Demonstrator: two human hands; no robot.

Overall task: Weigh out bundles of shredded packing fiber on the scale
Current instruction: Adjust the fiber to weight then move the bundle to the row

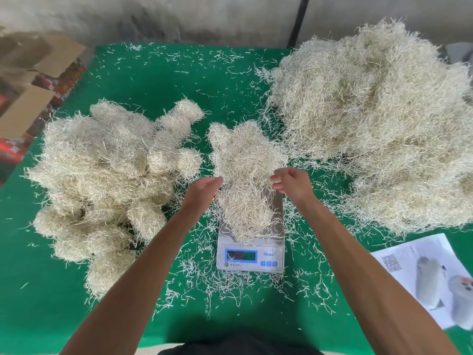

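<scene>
Pale fiber (245,175) on "Meilen" scale (250,254) | readout blurred, perhaps 66 | left hand (202,190), right hand (291,184) grip: loose, holding nothing

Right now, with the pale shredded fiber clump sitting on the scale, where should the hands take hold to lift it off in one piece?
Cup the pale shredded fiber clump from both flanks, left hand and right hand closing low near the white digital scale. It is loose, wide and overhangs the platform, so a top pinch would probably only pull out strands.
</scene>
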